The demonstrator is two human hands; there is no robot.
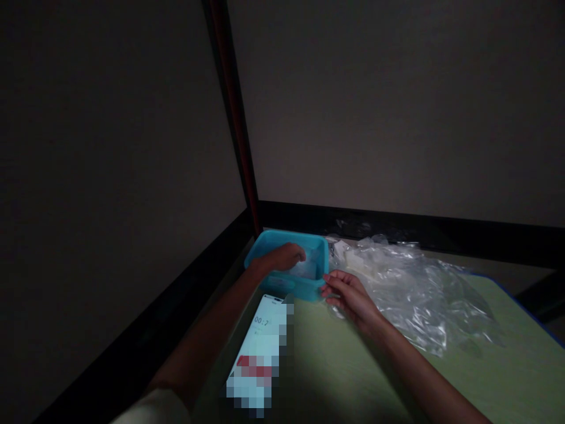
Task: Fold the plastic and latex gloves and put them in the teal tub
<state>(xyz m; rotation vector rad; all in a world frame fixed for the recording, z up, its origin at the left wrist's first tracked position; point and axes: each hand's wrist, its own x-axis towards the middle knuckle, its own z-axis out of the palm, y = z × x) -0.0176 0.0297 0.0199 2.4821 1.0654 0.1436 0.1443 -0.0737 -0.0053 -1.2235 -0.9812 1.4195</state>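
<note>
A blue plastic basket (304, 288) stands at the far left corner of the green table. My left hand (286, 257) reaches over its near rim into it, fingers curled together above some clear plastic (309, 265) inside; what they hold, if anything, is too small to make out. At the basket's right front corner is my right hand (346, 293), its thumb and index finger pinched together by the rim. Whether that pinch is on the rim or on thin plastic is unclear. Crumpled clear plastic bags (406, 294) lie right of the basket.
A lit phone (258, 347), partly pixelated, lies on the green table (335, 371) in front of the basket, between my forearms. Dark walls meet at a corner behind, with a reddish post (238, 118). The table's blue edge runs along the right.
</note>
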